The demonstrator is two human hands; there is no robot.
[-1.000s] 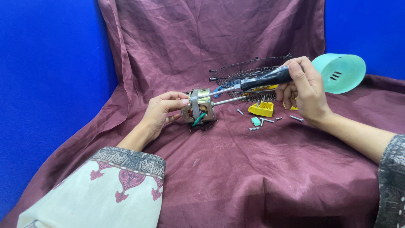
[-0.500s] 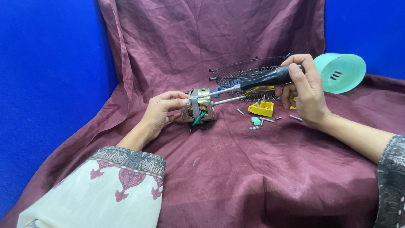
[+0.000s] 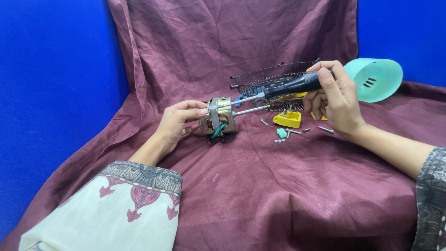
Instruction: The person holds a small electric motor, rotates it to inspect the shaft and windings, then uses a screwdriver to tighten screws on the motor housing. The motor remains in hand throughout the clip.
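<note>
left hand (image 3: 179,122) grips fan motor (image 3: 217,120) | right hand (image 3: 335,100) clasps screwdriver (image 3: 274,91), tip unmoved on motor top | driving continues

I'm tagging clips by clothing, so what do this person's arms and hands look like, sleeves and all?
Both hands are bare: no gloves, and no rings or watch that I can make out. The left hand comes out of a loose cream sleeve with a dark patterned cuff band and dark red motifs below it. The right hand has a bare forearm; its sleeve is dark grey with a fine pale print.
</note>
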